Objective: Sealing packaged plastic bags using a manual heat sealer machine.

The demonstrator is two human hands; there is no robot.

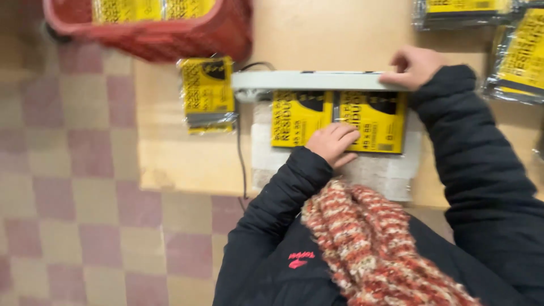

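The yellow packet (pixel 339 120) lies flat on the white pad (pixel 396 170) in front of you, its top edge tucked under the long white bar of the sealer (pixel 309 80). Your left hand (pixel 333 143) rests flat on the packet's lower half, fingers spread and pinning it down rather than gripping it. Your right hand (pixel 412 67) is curled over the right end of the sealer bar, pressing it down, so this looks like the sealing step itself. By my judgement the next move calls for steady pressure on the bar while the packet stays square beneath it, then a clean lift. One finished-looking packet (pixel 208 93) sits just left of the sealer on the wooden table (pixel 340 34), more packets (pixel 518 51) lie at the far right, and a red basket (pixel 164 28) stands at the table's upper left
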